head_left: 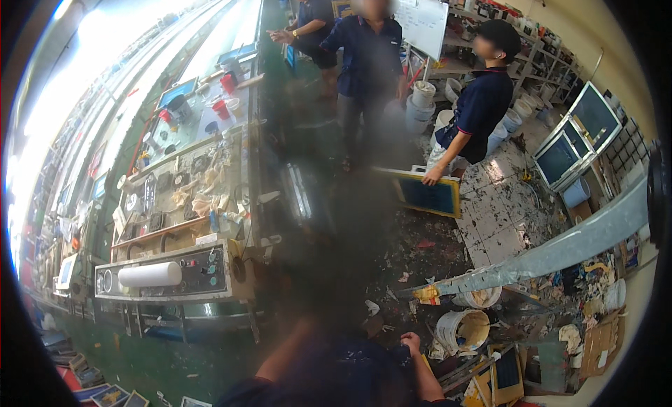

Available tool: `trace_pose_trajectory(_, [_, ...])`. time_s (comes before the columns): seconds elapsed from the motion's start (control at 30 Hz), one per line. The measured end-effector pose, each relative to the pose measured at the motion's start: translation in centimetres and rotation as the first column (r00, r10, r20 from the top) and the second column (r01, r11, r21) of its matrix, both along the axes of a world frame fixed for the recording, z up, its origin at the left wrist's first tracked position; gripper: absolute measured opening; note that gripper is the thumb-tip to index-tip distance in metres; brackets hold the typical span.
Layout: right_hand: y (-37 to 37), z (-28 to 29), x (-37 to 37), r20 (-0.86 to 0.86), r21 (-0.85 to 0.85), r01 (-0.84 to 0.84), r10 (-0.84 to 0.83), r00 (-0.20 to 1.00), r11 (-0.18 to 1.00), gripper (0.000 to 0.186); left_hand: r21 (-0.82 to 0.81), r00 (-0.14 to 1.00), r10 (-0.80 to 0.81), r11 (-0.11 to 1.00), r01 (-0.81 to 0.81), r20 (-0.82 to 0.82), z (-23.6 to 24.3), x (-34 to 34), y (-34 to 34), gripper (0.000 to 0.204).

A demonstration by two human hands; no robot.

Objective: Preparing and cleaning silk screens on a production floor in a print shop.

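Observation:
My left hand [302, 330] is in front of my body at the lower middle. A dark blur over the picture hides its fingers, so what it holds, if anything, does not show. To its right, my right hand [411, 342] is raised near my dark shirt with its fingers curled in. Whatever may be inside those fingers is too small to make out. The nearest thing beyond it is a stained white bucket [463, 331]. Across the floor, a co-worker in a dark shirt holds a yellow-edged screen frame [428, 193] by its top.
A long workbench [187, 170] with cups, rags and tools runs along the left. Its near end has a control panel [203, 268] with a white roll [150, 275]. A grey metal beam [539, 249] crosses the right side. Frames [505, 375] and scraps litter the floor. Two more people stand farther back.

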State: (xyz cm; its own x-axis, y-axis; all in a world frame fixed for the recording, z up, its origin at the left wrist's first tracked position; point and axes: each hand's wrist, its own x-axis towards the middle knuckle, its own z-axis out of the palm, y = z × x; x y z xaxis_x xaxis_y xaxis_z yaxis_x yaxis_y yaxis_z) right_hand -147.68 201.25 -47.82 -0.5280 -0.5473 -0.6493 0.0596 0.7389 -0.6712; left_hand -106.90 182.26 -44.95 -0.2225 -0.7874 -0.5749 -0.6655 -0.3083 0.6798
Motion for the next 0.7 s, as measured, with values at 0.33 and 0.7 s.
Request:
trace_pose_trajectory(0.33, [-9.5, 2.6, -3.6, -0.02, 0.174, -0.432, 0.441, 0.897, 0.885, 0.024, 0.282, 0.947, 0.305, 0.903, -0.323, 0.105, -1.3, -4.8, -5.8, 0.028])
trace_pose_trajectory(0.7, [-22.8, 1.3, -4.6, -0.082, 0.146, -0.391, 0.405, 0.911, 0.909, 0.028, 0.223, 0.981, 0.103, 0.965, -0.138, 0.163, -0.2, -8.6, -23.6, 0.033])
